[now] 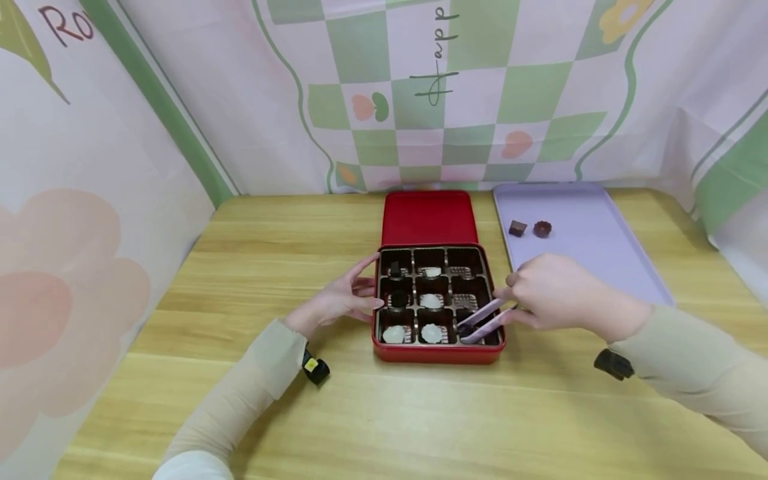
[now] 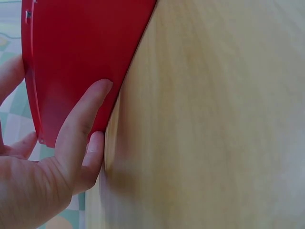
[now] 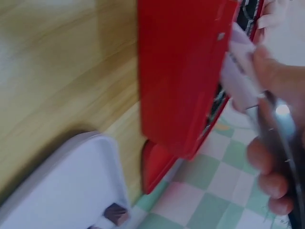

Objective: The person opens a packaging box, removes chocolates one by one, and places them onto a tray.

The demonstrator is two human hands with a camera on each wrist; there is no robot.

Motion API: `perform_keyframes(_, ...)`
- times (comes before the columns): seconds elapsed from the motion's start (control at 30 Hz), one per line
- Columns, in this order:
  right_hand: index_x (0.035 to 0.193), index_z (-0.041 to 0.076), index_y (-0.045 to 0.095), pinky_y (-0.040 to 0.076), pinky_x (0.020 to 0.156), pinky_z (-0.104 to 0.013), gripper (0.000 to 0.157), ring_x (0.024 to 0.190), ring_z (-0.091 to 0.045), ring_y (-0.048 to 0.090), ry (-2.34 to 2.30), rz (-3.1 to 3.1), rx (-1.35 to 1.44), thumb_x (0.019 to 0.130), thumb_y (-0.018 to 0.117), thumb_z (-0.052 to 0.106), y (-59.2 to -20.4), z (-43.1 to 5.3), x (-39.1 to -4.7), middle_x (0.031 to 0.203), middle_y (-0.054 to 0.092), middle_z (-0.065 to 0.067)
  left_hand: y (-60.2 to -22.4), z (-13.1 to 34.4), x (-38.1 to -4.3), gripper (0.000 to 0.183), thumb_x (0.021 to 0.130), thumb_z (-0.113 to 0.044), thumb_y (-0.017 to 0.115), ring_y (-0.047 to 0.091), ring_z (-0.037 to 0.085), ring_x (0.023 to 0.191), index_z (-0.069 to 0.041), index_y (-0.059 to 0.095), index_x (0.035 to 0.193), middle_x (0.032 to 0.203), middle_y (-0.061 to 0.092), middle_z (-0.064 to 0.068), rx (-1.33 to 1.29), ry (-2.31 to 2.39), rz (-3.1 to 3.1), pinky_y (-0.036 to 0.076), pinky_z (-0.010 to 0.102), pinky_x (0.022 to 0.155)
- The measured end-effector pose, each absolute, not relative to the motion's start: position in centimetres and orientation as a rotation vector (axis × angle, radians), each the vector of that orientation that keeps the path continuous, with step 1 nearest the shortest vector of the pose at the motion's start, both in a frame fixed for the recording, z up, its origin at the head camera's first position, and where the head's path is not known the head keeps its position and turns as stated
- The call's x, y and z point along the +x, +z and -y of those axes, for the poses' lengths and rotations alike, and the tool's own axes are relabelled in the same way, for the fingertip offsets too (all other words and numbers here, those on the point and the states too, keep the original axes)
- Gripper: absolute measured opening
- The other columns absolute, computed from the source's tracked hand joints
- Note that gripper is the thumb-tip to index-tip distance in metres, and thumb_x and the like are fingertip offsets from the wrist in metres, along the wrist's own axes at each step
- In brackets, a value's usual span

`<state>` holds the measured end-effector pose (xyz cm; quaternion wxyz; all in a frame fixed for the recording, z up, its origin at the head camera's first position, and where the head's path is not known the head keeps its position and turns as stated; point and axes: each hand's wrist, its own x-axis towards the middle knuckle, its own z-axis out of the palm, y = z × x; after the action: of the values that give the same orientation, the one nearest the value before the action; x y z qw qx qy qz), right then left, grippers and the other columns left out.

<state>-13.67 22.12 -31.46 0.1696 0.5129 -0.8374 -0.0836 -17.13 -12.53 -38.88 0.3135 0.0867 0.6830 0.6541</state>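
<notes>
Head: R hand (image 1: 552, 293) w/ tongs (image 1: 489, 326) across box edge (image 1: 441, 355)

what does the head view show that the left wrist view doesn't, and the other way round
Head view only: the right hand holding lilac tongs in the near right compartment, the lilac tray with two brown pieces on it, and the tin's inside with white pieces.

Left wrist view only: the broad outer face of the tin's left side, just a thin edge from the head.

Both: the left hand touching the red tin, wooden table and checked cloth.
</notes>
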Motion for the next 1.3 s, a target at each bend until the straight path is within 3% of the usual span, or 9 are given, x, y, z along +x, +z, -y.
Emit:
perform_keyframes(0.07,0.08,0.018,0.071,0.038,0.04,-0.026,0.029,0.046,-0.007,0.042,-0.234,2.324,1.48,0.07,0.075,0.044,-31.7,-22.3,-13.8,0.057,0.047,0.01,-38.9,12.5,-17.1,0.09,0.088,0.006,0.059,0.027,0.04,0.138,-0.037,0.012,0.151,0.149,0.02,0.024,0.229,1.726,-1.799,0.054,0.053,0.085)
perform_keyframes(0.17,0.082,0.017,0.072,0.038,0.039,-0.025,0.034,0.046,-0.007,0.043,-0.218,2.261,1.508,0.079,0.066,0.05,-32.1,-22.6,-14.0,0.057,0.047,0.011,-38.9,12.6,-17.2,0.09,0.088,0.007,0.059,0.028,0.039,0.138,-0.038,0.012,0.151,0.149,0.02,0.025,0.224,1.729,-1.794,0.053,0.053,0.086)
perform_keyframes(0.3,0.083,0.016,0.073,0.038,0.039,-0.025,0.052,0.046,-0.007,0.043,-0.17,2.221,1.53,0.095,0.041,0.056,-32.5,-23.0,-14.2,0.058,0.047,0.011,-38.9,12.6,-17.2,0.09,0.088,0.007,0.059,0.027,0.04,0.138,-0.038,0.013,0.151,0.149,0.02,0.025,0.228,1.725,-1.802,0.053,0.053,0.086)
perform_keyframes(0.43,0.083,0.015,0.073,0.039,0.039,-0.025,0.064,0.046,-0.008,0.045,-0.119,2.163,1.541,0.099,0.027,0.055,-32.8,-23.2,-14.4,0.059,0.05,0.01,-39.0,12.6,-17.2,0.089,0.088,0.006,0.059,0.027,0.039,0.138,-0.038,0.013,0.151,0.15,0.02,0.024,0.237,1.719,-1.816,0.054,0.053,0.085)
perform_keyframes(0.7,0.082,0.015,0.076,0.038,0.037,-0.022,0.06,0.045,-0.005,0.045,0.029,2.082,1.551,0.097,0.036,0.056,-33.6,-24.0,-15.1,0.059,0.053,0.011,-39.0,12.5,-17.2,0.09,0.088,0.006,0.059,0.027,0.039,0.138,-0.037,0.013,0.151,0.149,0.02,0.024,0.228,1.724,-1.813,0.054,0.052,0.084)
perform_keyframes(1.3,0.084,0.016,0.076,0.035,0.037,-0.019,0.056,0.046,0.0,0.041,0.214,2.069,1.417,0.093,0.042,0.06,-35.5,-26.3,-15.1,0.058,0.053,0.014,-38.9,12.4,-17.1,0.092,0.086,0.007,0.06,0.031,0.039,0.136,-0.039,0.014,0.151,0.149,0.022,0.024,0.211,1.728,-1.811,0.055,0.051,0.083)
